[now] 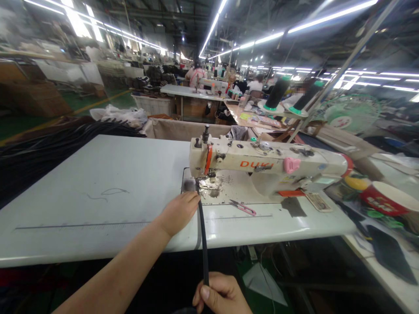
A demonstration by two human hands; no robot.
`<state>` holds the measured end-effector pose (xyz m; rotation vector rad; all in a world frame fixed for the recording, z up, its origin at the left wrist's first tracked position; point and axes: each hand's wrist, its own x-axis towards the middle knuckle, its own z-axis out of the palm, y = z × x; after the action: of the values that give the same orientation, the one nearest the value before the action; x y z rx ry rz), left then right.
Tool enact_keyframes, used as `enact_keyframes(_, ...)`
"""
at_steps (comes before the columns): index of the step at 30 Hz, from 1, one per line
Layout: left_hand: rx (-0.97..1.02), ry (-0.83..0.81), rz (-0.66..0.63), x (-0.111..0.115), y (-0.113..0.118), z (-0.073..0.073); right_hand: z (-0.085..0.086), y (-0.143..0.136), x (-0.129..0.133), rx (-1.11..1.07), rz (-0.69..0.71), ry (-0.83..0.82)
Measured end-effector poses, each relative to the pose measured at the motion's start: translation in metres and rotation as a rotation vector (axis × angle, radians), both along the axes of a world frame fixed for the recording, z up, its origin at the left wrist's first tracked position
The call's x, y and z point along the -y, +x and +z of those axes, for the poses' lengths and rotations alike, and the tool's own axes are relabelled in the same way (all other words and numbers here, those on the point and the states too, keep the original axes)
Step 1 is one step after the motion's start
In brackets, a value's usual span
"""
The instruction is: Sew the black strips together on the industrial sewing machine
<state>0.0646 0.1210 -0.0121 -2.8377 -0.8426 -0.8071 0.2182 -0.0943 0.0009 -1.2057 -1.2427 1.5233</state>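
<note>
A narrow black strap [203,235] runs from the needle area of a white sewing machine [229,163] over the table's front edge. My left hand [181,211] rests on the white table [108,183] just in front of the presser foot, its fingers together and closed on the strap near the needle. Below the table edge, my right hand [222,293] pinches the strap between thumb and fingers. The strap's far end is hidden under the machine head.
Pink thread snips [242,207] lie right of the strap. Dark straps [65,148] are heaped at the left. Two black thread cones [276,93] stand behind the machine. A red and white tub [388,198] sits at the right. Other people work farther back.
</note>
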Motion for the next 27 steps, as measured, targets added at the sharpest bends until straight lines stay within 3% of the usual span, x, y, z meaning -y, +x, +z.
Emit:
enact_keyframes(14, -0.053, -0.052, 0.028, -0.004, 0.003, -0.006, -0.003, 0.0, -0.008, 0.029, 0.01, 0.035)
enact_keyframes(21, -0.084, 0.008, -0.004, -0.001, 0.002, -0.001, 0.004, 0.001, -0.016, 0.079, -0.084, 0.135)
enact_keyframes(27, -0.056, -0.024, -0.023, -0.001, 0.001, 0.003, 0.011, -0.007, -0.018, -0.044, -0.199, -0.06)
